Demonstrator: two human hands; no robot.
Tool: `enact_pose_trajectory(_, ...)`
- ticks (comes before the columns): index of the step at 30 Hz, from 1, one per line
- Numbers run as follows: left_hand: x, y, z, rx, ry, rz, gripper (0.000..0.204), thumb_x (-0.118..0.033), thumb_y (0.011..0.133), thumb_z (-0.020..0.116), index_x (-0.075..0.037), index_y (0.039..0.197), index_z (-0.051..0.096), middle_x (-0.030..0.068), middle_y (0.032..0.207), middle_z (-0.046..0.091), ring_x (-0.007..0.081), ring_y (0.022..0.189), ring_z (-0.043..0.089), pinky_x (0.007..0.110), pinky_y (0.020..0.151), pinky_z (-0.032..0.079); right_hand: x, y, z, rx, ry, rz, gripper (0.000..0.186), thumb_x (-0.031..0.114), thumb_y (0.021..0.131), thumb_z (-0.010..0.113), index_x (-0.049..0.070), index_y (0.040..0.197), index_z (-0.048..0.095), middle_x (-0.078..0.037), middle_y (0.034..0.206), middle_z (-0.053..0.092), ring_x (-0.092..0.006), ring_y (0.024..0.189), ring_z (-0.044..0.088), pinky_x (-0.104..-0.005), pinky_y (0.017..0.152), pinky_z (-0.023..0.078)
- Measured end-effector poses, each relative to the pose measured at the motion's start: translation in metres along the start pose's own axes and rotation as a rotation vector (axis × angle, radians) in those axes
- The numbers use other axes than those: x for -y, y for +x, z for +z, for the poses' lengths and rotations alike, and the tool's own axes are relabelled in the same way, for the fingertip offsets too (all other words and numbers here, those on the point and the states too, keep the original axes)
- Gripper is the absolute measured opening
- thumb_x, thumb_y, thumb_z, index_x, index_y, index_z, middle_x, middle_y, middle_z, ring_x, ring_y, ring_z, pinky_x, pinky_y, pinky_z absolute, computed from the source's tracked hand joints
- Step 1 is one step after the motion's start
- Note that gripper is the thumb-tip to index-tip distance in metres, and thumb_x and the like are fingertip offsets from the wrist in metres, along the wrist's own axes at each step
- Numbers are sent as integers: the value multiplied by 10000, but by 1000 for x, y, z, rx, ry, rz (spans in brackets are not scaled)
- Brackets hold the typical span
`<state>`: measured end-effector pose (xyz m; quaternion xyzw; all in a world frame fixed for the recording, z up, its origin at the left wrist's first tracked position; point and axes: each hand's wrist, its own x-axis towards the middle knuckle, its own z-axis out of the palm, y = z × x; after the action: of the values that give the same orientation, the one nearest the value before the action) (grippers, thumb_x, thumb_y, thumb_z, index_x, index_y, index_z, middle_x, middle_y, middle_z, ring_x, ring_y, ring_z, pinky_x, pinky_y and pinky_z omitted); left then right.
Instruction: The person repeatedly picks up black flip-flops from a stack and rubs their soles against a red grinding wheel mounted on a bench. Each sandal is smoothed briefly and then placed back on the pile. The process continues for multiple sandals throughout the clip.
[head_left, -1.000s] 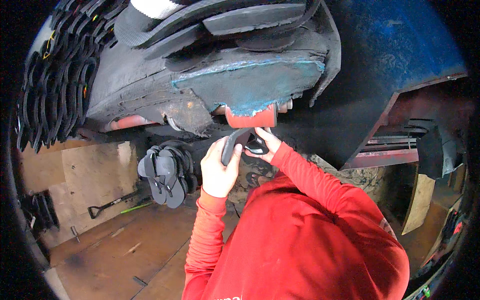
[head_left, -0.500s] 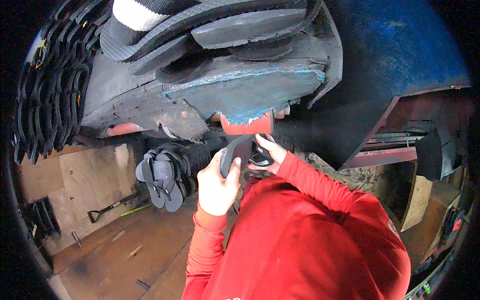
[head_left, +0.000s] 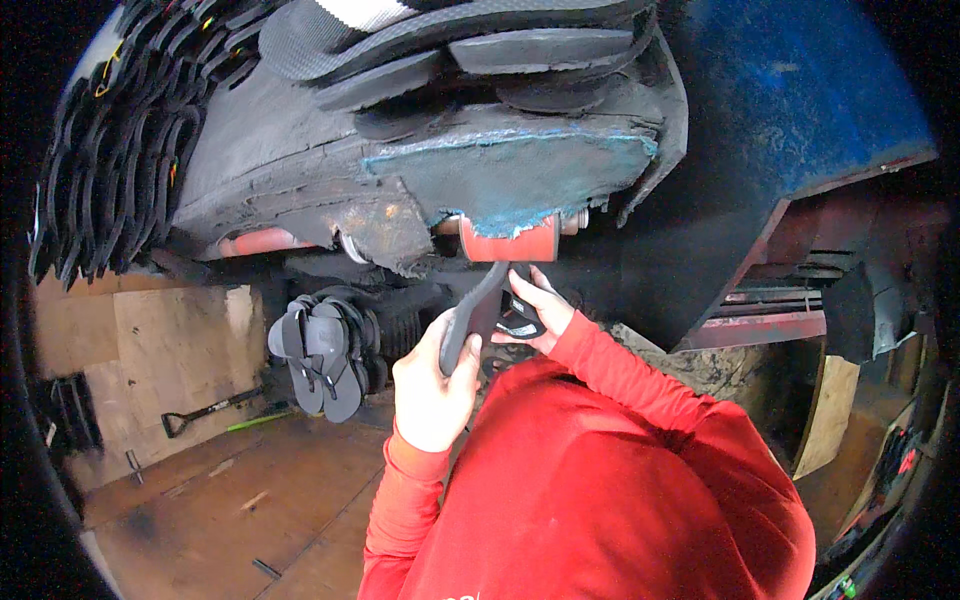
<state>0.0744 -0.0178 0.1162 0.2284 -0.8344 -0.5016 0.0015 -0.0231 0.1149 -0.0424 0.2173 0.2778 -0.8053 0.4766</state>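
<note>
Both my hands hold one dark flip-flop (head_left: 472, 318), tilted on its edge. My left hand (head_left: 432, 392) is closed round the near end, thumb on the face of the sole. My right hand (head_left: 543, 306) grips the far end near the strap, and some of its fingers are hidden behind the sole. The upper end of the flip-flop is right under a red abrasive drum (head_left: 510, 244); whether they touch I cannot tell. Above the drum hangs a worn grey flap (head_left: 510, 180) with a frayed blue edge.
Dark soles (head_left: 540, 52) lie on the machine's top, and many more are stacked at the left (head_left: 125, 180). Grey flip-flops (head_left: 330, 360) hang below left. A blue panel (head_left: 780, 90) stands at right. A long-handled tool (head_left: 205, 411) leans by the wooden boards.
The flip-flop stands steeper than before, its upper end still by the drum. My hands have barely moved, while the view has shifted slightly.
</note>
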Motion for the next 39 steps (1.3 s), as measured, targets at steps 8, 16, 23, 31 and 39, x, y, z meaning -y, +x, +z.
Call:
enact_pose_trajectory(8, 10, -58, -12, -145, -82, 104, 384, -8, 899, 676, 23, 1277, 616, 218, 1049, 719, 181, 942, 716, 297, 813, 548, -7, -19, 8, 219, -67, -76, 782, 77, 961, 633, 264, 1551, 154, -144, 1336, 500, -359, 1114, 635, -633, 813, 580)
enact_pose_trajectory(16, 16, -13, 8, -95, -7, 49, 374, -33, 908, 670, 7, 1277, 618, 157, 1004, 710, 160, 834, 689, 291, 734, 559, 9, 11, -4, 129, 17, 78, 288, 299, 1016, 584, 145, 1258, 564, -107, 1165, 649, -313, 1061, 668, -603, 841, 582)
enact_pose_trajectory(23, 41, -57, 1, -116, -11, 40, 407, 1, 894, 669, 18, 1296, 606, 194, 1102, 721, 215, 964, 728, 300, 839, 547, 4, -3, 2, 112, -101, -42, 513, 162, 981, 628, 142, 1425, 373, -137, 1166, 625, -315, 983, 695, -563, 786, 612)
enact_pose_trajectory(31, 65, -74, -15, 86, -105, 79, 485, -31, 877, 712, 13, 1323, 527, 215, 1317, 627, 269, 1137, 666, 354, 951, 514, -16, 1, -11, 142, -393, -310, 1238, -95, 726, 804, 115, 1596, -52, -168, 1311, 533, -271, 1131, 612, -408, 917, 552)
enact_pose_trajectory(39, 88, 41, 31, 406, -381, 69, 858, -126, 887, 738, 2, 1565, 226, 163, 1556, 347, 237, 1428, 351, 366, 1167, 303, -8, -2, -7, 297, -315, -222, 819, 44, 889, 715, 88, 1535, 214, -94, 1261, 569, -203, 1129, 600, -360, 927, 520)
